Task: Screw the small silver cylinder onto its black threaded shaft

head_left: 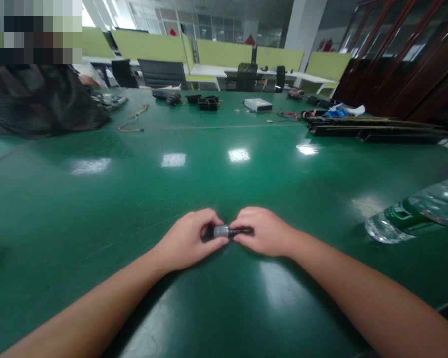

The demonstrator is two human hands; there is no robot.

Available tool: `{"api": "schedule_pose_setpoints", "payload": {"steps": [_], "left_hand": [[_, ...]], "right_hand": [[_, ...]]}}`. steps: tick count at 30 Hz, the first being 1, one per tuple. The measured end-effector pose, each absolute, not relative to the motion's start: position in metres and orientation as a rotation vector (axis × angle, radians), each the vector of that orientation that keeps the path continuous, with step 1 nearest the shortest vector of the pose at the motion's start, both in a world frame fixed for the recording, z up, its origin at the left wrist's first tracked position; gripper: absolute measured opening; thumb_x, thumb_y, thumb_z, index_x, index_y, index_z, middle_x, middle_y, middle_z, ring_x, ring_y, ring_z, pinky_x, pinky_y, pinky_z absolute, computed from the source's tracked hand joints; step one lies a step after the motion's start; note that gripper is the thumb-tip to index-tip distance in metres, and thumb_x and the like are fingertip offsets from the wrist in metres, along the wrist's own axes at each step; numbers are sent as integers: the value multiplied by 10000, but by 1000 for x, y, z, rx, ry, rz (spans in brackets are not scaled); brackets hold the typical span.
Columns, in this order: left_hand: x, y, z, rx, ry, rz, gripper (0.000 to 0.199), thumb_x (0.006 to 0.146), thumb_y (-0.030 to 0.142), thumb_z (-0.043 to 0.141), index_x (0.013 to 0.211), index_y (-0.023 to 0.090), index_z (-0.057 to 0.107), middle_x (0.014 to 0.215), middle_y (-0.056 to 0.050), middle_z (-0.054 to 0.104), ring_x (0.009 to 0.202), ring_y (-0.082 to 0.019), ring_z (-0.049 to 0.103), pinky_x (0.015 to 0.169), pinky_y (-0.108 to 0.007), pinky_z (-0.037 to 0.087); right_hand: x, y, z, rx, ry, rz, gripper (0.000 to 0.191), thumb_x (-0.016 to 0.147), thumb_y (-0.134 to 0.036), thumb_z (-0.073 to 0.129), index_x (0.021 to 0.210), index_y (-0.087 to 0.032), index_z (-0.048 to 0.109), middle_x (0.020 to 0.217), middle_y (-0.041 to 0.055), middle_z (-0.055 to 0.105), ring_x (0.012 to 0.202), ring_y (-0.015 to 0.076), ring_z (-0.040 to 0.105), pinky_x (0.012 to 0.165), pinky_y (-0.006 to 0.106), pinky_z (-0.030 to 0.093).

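Observation:
My left hand (190,239) is closed, thumb and fingers around the wider end of a small dark rod with a grey collar (221,231). Its exact kind I cannot make out. The rod's thin, dark, ridged-looking end (242,230) points right, and my right hand (263,231) pinches it between thumb and fingers. Both hands are low over the green tabletop (205,189), their fingertips almost meeting at the collar. Part of the rod's left end is hidden inside my left palm.
A clear plastic bottle with a green label (410,216) lies at the right. Along the far side are a dark mesh bag (41,102), a cord (132,119), black parts (208,103), a white box (258,105) and long black strips (362,128). A person sits behind the bag.

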State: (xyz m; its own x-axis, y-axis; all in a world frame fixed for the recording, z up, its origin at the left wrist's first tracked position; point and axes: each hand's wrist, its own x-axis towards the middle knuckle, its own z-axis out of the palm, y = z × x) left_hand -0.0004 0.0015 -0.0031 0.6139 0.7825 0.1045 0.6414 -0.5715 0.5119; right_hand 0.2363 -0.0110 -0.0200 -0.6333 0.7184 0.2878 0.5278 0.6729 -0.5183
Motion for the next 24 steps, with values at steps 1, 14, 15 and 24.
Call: {"api": "schedule_pose_setpoints", "payload": {"steps": [1, 14, 15, 24], "left_hand": [[0, 2, -3, 2415, 1133, 446, 242, 838, 417, 697, 925, 193, 665, 742, 14, 602, 663, -162, 553, 618, -270, 374], [1, 0, -2, 2399, 1154, 453, 246, 846, 431, 692, 908, 194, 666, 735, 18, 598, 659, -156, 546, 610, -265, 364], [1, 0, -2, 2398, 1155, 450, 249, 848, 434, 690, 910, 194, 667, 739, 18, 600, 661, -156, 546, 610, -265, 364], [1, 0, 0, 2400, 1135, 452, 263, 843, 444, 695, 922, 195, 671, 764, 9, 621, 675, -160, 554, 622, -268, 375]], "right_hand": [[236, -11, -20, -963, -2411, 538, 189, 892, -225, 658, 1049, -173, 747, 943, 59, 718, 886, 180, 629, 808, 292, 471], [235, -10, -20, -969, -2385, 537, 135, 862, -221, 699, 979, -168, 742, 882, 47, 704, 829, 163, 614, 754, 269, 459], [235, -10, -20, -967, -2383, 536, 127, 857, -219, 705, 966, -167, 742, 873, 45, 703, 822, 162, 614, 748, 267, 456], [238, -9, -18, -976, -2379, 540, 113, 845, -227, 715, 935, -167, 747, 837, 35, 699, 776, 149, 597, 706, 255, 434]]}}
